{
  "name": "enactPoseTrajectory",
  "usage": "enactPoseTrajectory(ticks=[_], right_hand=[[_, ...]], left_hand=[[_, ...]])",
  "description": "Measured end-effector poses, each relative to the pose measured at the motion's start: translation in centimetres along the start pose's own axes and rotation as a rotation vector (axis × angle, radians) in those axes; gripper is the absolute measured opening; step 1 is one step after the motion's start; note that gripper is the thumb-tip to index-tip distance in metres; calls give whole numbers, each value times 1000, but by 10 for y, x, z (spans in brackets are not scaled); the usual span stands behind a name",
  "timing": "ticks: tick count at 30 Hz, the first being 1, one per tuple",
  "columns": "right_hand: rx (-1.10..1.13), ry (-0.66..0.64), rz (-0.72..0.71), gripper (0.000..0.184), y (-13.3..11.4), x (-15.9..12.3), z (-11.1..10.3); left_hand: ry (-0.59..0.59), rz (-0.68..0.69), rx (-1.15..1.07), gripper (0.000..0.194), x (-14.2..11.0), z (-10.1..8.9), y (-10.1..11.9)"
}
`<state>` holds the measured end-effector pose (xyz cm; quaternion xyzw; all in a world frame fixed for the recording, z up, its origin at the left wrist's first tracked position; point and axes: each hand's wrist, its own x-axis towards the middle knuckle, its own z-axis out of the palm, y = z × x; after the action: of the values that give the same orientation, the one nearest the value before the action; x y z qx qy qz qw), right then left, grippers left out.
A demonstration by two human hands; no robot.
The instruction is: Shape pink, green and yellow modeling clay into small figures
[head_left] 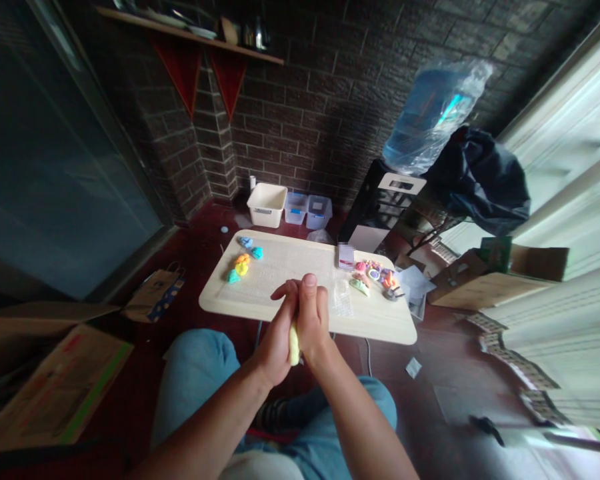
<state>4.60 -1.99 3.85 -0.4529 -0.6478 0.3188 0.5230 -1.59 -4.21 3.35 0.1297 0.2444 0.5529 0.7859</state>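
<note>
Pressed between my two palms is a piece of pale yellow modelling clay, its lower end sticking out toward me. My left hand and my right hand are closed around it over the near edge of the table. On the table's left lie lumps of clay: blue, turquoise, orange, yellow and green. To the right sits a cluster of small colourful clay pieces, with a pale green piece beside it.
A phone-like rectangle lies at the table's back right. Behind the table stand a cream bin and two clear boxes. A water dispenser is at back right, an open cardboard box farther right, and cardboard at left.
</note>
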Motion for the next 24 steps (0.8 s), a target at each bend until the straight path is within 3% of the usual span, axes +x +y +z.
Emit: enactPoseTrajectory(ticks=[4, 7, 10, 12, 15, 17, 20, 22, 24], right_hand=[[14, 90, 50, 77, 9, 3, 1], [98, 126, 152, 77, 15, 13, -3], [288, 188, 197, 69, 13, 23, -14], [290, 230, 160, 61, 9, 26, -23], [112, 185, 81, 46, 4, 21, -33], [-2, 125, 19, 37, 3, 12, -32], [-62, 38, 7, 34, 6, -5, -21], [19, -41, 78, 37, 7, -16, -11], [173, -27, 169, 36, 7, -21, -5]], left_hand=[[-65, -27, -7, 38, 13, -1, 0], [-110, -209, -59, 37, 24, -5, 8], [-186, -379, -126, 50, 30, -13, 20], [-243, -369, -162, 59, 31, -18, 27], [-294, -318, -159, 69, 27, -22, 36], [-267, -269, -110, 71, 24, -19, 39], [-202, 4, 9, 68, 20, -9, 40], [-184, 234, 127, 67, 22, -4, 40], [-141, 380, 291, 66, 28, -4, 41]])
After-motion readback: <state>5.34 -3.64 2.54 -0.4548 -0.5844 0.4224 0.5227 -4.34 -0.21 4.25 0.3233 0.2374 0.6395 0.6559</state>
